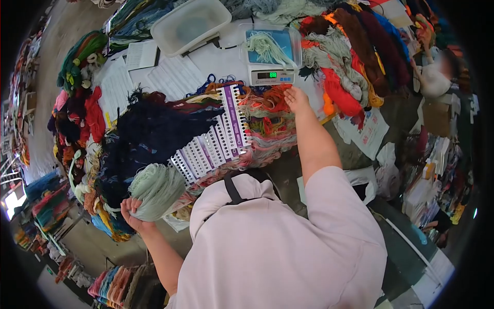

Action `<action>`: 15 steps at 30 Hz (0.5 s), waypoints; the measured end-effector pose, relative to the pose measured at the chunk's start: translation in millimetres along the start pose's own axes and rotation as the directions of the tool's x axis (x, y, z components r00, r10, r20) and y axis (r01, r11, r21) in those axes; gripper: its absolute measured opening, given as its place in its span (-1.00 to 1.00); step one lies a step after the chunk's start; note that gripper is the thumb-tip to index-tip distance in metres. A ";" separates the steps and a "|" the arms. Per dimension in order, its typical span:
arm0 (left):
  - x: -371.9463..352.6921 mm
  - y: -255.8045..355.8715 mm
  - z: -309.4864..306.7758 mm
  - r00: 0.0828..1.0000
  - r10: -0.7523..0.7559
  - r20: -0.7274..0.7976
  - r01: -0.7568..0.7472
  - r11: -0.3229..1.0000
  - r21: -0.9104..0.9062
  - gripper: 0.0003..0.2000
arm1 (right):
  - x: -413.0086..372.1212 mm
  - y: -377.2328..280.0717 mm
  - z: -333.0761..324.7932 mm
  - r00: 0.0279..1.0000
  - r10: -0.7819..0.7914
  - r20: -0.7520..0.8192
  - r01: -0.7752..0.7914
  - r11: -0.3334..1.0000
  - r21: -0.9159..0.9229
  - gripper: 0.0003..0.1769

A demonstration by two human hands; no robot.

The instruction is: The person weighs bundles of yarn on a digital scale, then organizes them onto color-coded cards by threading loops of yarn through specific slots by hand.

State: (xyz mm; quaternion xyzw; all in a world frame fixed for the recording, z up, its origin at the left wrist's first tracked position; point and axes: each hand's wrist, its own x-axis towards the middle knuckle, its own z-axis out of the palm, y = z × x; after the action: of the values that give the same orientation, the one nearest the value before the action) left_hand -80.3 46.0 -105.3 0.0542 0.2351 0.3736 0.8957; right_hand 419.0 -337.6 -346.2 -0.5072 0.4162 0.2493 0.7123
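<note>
My left hand (136,215) is closed on the near edge of a big pale green hank of yarn (157,189), at the left front of the table. My right hand (297,99) reaches to just below the front of a digital scale (271,75), its fingers stretched out and nothing visible in them. On the scale sits a clear plastic tray (296,44) with a loose bunch of pale green yarn (268,47). The scale's display glows green. Between my hands lie several white and purple cards with punched edges (213,141), fanned over dark navy yarn (159,126).
An empty translucent bin (190,26) stands at the back, near an open notebook (142,55) and printed sheets (177,77). Coloured yarn heaps (345,90) border the table. Another person (437,74) is at the far right. Yarn bundles (116,286) lie lower left.
</note>
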 end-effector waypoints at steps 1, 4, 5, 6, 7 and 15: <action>2.2 -2.3 1.2 1.000 -0.001 0.003 0.001 1.000 -0.003 -0.88 | 3.0 -2.2 2.0 1.000 0.005 -0.003 -0.005 1.000 0.004 -0.75; 3.3 -2.7 3.1 0.999 0.019 -0.030 -0.019 1.000 0.018 -0.88 | 5.6 -13.3 9.8 0.994 -0.097 0.048 0.098 0.995 -0.005 -0.74; 2.9 -1.4 2.5 0.999 0.032 -0.031 -0.031 0.999 0.038 -0.89 | 6.9 -15.7 12.2 0.995 -0.091 0.046 0.092 0.996 -0.005 -0.74; 2.2 0.3 2.0 0.998 0.046 -0.033 -0.044 0.997 0.058 -0.89 | 8.2 -17.4 15.0 0.994 -0.102 0.044 0.102 0.995 -0.006 -0.73; 1.5 2.5 0.8 0.998 0.049 -0.038 -0.046 0.997 0.063 -0.89 | 8.8 -18.6 17.4 0.993 -0.113 0.044 0.113 0.994 -0.008 -0.73; -8.3 8.7 1.3 0.995 0.091 -0.032 -0.089 0.994 0.056 -0.82 | 21.0 -25.8 26.2 0.991 -0.135 0.027 0.135 0.991 -0.017 -0.69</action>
State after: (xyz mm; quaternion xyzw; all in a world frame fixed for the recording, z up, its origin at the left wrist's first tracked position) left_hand -90.3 46.6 -98.7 0.0827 0.2582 0.4078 0.8719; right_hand 459.1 -324.0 -347.0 -0.5375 0.3695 0.2109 0.7280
